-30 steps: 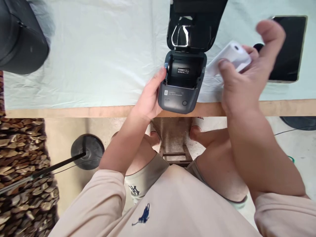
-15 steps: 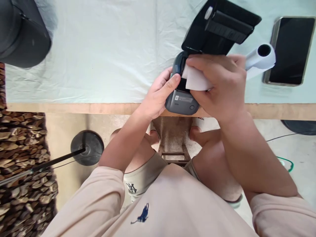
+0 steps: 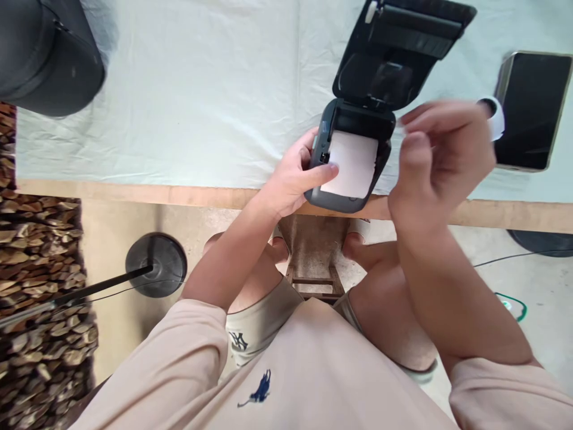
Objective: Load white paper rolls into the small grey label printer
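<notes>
A dark grey portable printer (image 3: 342, 206) is tilted near the table's front edge, its black lid (image 3: 394, 54) swung open away from me. Across its front part lies a piece of white paper (image 3: 351, 170). My left hand (image 3: 298, 176) grips the printer's left side, with the thumb on the paper's left edge. To the right of the printer, off it, is my right hand (image 3: 441, 155), blurred, its fingers curled; whether anything is between them I cannot make out. Behind that hand the end of a white paper roll (image 3: 495, 119) shows, mostly hidden.
A phone (image 3: 535, 110) lies dark at the right of the cloth-covered table (image 3: 201, 89). At the far left stands a black rounded object (image 3: 49, 60). Below the wooden edge are a stand with a round base (image 3: 156, 266) and a stool (image 3: 313, 280).
My right hand has moved right, away from the printer. The paper that was bunched under it now lies flat over the printer's front part. My left thumb has shifted onto the paper's edge.
</notes>
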Available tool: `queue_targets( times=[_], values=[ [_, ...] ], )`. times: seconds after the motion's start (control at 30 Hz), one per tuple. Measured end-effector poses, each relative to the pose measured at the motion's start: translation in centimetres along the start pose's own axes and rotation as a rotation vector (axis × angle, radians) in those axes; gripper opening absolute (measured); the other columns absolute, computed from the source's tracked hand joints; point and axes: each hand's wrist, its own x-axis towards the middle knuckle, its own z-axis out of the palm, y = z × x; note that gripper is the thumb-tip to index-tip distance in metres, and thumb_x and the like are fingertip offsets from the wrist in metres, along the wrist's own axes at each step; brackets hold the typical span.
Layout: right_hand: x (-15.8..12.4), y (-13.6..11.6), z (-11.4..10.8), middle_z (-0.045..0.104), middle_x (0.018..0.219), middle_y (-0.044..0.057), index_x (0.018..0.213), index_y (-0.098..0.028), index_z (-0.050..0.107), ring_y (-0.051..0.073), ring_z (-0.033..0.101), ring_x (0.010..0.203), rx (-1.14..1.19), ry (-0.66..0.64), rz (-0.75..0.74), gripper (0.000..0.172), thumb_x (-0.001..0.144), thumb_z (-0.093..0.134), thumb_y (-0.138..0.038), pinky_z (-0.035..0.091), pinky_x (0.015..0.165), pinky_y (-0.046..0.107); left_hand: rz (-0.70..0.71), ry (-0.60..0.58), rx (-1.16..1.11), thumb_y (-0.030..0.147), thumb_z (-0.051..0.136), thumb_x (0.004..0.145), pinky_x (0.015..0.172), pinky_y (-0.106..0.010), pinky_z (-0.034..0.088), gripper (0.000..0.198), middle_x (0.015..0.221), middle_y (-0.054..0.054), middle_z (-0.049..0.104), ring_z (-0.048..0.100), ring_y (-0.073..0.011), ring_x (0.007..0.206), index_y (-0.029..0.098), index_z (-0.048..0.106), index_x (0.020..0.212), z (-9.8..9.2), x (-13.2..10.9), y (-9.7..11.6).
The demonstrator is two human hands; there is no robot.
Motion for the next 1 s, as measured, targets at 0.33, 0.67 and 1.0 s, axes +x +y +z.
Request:
queue_targets(
  times=[0.33, 0.67, 1.0],
  values=[
    [0.7, 4.4, 0.1, 0.051, 0.125, 0.009, 0.126, -0.026, 0.025, 0.014, 0.055, 0.115, 0.264, -0.122, 0.404, 0.051, 0.084, 0.009, -0.048, 0.046, 0.089, 0.034, 0.03, -0.077, 0.058, 0.01, 0.065, 0.067, 0.065, -0.017, 0.048, 0.047, 0.078, 0.003, 0.06, 0.062, -0.0078, 0.069, 0.022, 0.059, 0.111, -0.3, -0.1, 0.0],
    [-0.6, 1.1, 1.3, 0.05, 0.127, 0.003, 0.123, -0.035, 0.025, 0.016, 0.056, 0.11, 0.473, -0.419, 0.504, 0.063, 0.073, 0.057, -0.054, 0.051, 0.092, 0.036, 0.087, -0.012, -0.024, 0.02, 0.065, 0.076, 0.094, -0.032, 0.055, 0.043, 0.098, 0.001, 0.068, 0.064, -0.0204, 0.115, 0.021, 0.053, 0.118, 0.2, -0.4, -0.2],
    [0.0, 1.1, 1.3, 0.052, 0.113, 0.0, 0.112, -0.028, 0.033, 0.01, 0.06, 0.098, 0.861, -0.409, 0.536, 0.057, 0.068, 0.069, -0.027, 0.057, 0.086, 0.037, 0.235, -0.024, 0.352, 0.031, 0.04, 0.091, 0.095, -0.03, 0.053, 0.042, 0.114, 0.003, 0.065, 0.059, -0.0186, 0.122, 0.017, 0.041, 0.131, 0.5, -0.8, -0.4]
  ],
)
